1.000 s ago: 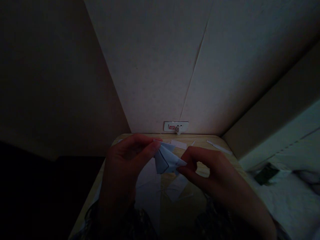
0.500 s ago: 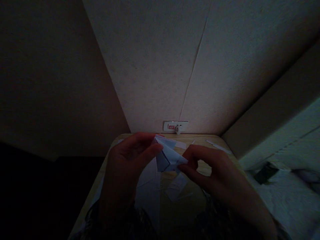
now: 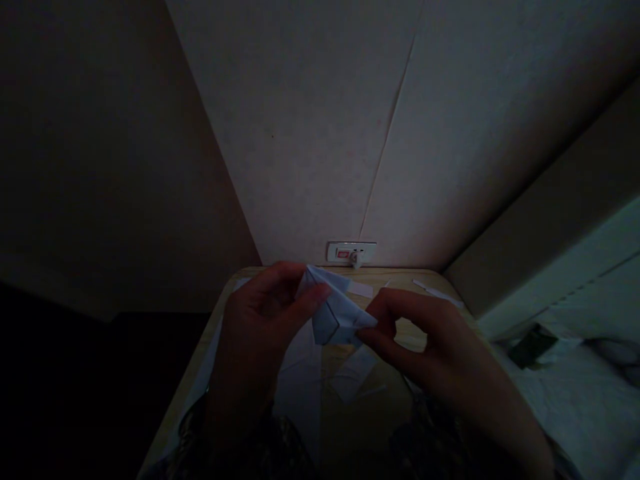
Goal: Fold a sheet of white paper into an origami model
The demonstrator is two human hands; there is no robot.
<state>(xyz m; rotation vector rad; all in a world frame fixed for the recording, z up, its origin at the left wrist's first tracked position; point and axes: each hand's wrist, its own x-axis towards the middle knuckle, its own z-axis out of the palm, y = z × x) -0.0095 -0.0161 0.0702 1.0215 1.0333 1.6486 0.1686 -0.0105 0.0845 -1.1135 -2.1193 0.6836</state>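
Note:
A small piece of folded white paper point(image 3: 334, 313) with a dark line on it is held up between both hands above the table. My left hand point(image 3: 270, 310) grips its left side, the thumb pressed flat on the near face and the fingers behind. With thumb and forefinger, my right hand point(image 3: 413, 327) pinches the pointed right corner. Below lies a larger white sheet point(image 3: 300, 393), partly covered by my left hand and forearm. Cut paper scraps point(image 3: 353, 377) lie on the wood beneath the folded piece.
The light wooden table point(image 3: 430, 275) stands against the papered wall point(image 3: 310, 147). A wall socket point(image 3: 351, 253) with a red switch and a plug sits just above its back edge. Paper strips point(image 3: 437, 293) lie at the back right. A dark green object point(image 3: 534, 345) rests on white bedding point(image 3: 575, 400).
My left thumb has slid slightly up and right across the folded paper, and its top corner shows more. My right hand keeps its pinch almost in place.

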